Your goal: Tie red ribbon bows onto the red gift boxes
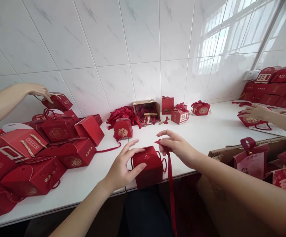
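My left hand (120, 168) rests on the left side of a red gift box (149, 174), with thumb and fingers spread around its top edge. The box stands at the table's front edge, with a slotted top and a red cord loop (164, 164) on its right side. Just above and right of the box, my right hand (174, 144) pinches a red ribbon (171, 187) near its pointed end. The ribbon's long tail hangs down past the table edge. Ribbon and box top are close, but I cannot tell whether they touch.
Stacked red boxes (71, 153) fill the left, where another person's hand (38, 90) touches one. Behind lie a ribbon heap (123, 115), an open carton (146, 103) and finished boxes (201, 108). At right, another person's hand (255, 112) holds a box; a cardboard carton (217, 187) stands nearer.
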`<action>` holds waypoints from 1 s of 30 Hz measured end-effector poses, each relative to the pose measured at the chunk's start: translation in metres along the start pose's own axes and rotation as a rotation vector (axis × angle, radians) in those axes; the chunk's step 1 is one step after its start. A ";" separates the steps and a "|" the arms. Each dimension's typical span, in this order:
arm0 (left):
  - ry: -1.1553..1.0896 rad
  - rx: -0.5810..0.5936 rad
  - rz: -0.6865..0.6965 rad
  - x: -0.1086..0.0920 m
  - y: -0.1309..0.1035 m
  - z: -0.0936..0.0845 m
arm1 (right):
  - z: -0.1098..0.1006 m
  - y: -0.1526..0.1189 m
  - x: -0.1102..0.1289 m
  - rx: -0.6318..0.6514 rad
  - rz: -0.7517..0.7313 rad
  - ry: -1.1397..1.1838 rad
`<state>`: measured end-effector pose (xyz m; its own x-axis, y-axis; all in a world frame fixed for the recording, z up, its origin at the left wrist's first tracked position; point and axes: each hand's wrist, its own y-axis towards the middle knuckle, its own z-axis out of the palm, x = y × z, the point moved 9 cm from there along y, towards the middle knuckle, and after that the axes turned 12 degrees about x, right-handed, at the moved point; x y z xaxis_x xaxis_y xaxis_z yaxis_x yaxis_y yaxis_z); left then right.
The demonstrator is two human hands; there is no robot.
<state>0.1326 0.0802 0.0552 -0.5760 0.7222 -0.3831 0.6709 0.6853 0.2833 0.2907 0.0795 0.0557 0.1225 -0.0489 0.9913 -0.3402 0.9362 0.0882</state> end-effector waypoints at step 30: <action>0.117 -0.086 0.023 -0.033 0.028 0.001 | 0.019 0.003 -0.024 0.125 0.126 -0.301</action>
<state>0.1713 0.0755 0.0748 -0.6150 0.7400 -0.2723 0.6445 0.6707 0.3671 0.2691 0.0772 0.0340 -0.2017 -0.0532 0.9780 -0.4493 0.8923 -0.0441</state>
